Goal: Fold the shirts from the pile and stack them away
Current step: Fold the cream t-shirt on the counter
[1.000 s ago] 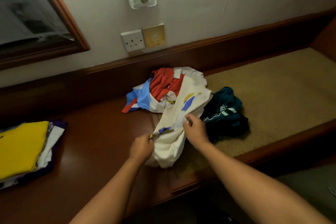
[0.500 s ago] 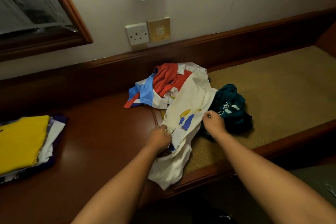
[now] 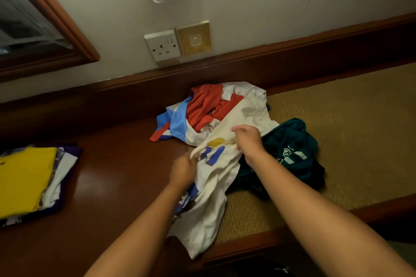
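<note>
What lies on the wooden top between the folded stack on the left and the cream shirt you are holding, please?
In the head view, only bare polished wooden top shows between the folded stack and the cream shirt.

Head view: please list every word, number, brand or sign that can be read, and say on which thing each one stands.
No text reads for certain.
Cream shirt: blue print that may be digits, creased, unreadable.
Teal garment: pale logo with stripes, no legible letters.
Dark thing at the bottom edge: small white leaping-animal mark, too small to name.
Wall socket: no legible marking.
</note>
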Available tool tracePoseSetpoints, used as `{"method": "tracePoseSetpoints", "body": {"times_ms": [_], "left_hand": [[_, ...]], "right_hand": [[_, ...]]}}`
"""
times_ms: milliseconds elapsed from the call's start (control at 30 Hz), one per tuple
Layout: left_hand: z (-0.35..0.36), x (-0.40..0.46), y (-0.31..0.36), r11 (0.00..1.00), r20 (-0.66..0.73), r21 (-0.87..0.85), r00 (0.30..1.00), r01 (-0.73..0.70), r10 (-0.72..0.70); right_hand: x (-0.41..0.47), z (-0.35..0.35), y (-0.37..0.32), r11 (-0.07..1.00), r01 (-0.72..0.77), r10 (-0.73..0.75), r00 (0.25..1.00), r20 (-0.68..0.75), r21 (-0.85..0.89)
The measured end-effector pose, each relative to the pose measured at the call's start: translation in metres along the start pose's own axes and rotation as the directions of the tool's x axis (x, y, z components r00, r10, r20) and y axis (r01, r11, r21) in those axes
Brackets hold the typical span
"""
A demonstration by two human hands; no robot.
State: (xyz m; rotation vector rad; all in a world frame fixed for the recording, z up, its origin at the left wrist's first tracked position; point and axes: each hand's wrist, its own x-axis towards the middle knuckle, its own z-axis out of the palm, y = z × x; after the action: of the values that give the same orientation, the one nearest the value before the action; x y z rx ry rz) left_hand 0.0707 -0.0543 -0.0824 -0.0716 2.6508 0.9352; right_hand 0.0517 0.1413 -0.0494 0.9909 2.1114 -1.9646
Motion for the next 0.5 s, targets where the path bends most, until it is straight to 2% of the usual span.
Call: {"method": "tracePoseSetpoints", "body": {"times_ms": [67, 133, 200, 267, 333, 400, 433, 500], "left_hand": [[-0.02, -0.003, -0.014, 0.997, -0.145, -0.071, 0.988, 0.039, -0.048], [-0.034, -0.001, -0.036, 0.98, -0.2, -0.049, 0.959, 0.193, -0.199], [-0.038, 0.0, -0.059, 0.919, -0.188, 0.073, 0.91, 0.389, -0.37], [-0.035, -0.003, -0.067, 0.876, -0.188, 0.164, 0.886, 0.453, -0.423], [-0.024, -0.01, -0.062, 0.911, -0.162, 0.229, 0.936, 0.342, -0.311], [-0.006, -0.016, -0.052, 0.95, -0.045, 0.288, 0.992, 0.122, -0.114], [0.004, -0.017, -0.049, 0.944, 0.037, 0.322, 0.996, 0.067, -0.083], [0.019, -0.015, -0.05, 0.917, 0.155, 0.386, 0.973, 0.098, -0.169]], "right_hand": [[-0.01, 0.013, -0.011, 0.988, 0.128, -0.116, 0.984, 0.132, -0.09], [-0.015, 0.021, -0.008, 0.927, 0.232, -0.164, 0.957, 0.238, -0.296], [-0.008, 0.019, 0.009, 0.732, 0.338, -0.188, 0.935, 0.3, -0.592], [0.001, 0.01, 0.026, 0.468, 0.383, -0.136, 0.922, 0.363, -0.796], [0.01, 0.0, 0.039, 0.304, 0.399, -0.091, 0.916, 0.391, -0.865], [0.014, -0.008, 0.047, 0.224, 0.407, -0.118, 0.913, 0.39, -0.886], [0.015, -0.011, 0.048, 0.213, 0.4, -0.141, 0.916, 0.377, -0.892], [0.015, -0.01, 0.043, 0.292, 0.387, -0.178, 0.921, 0.348, -0.875]]}}
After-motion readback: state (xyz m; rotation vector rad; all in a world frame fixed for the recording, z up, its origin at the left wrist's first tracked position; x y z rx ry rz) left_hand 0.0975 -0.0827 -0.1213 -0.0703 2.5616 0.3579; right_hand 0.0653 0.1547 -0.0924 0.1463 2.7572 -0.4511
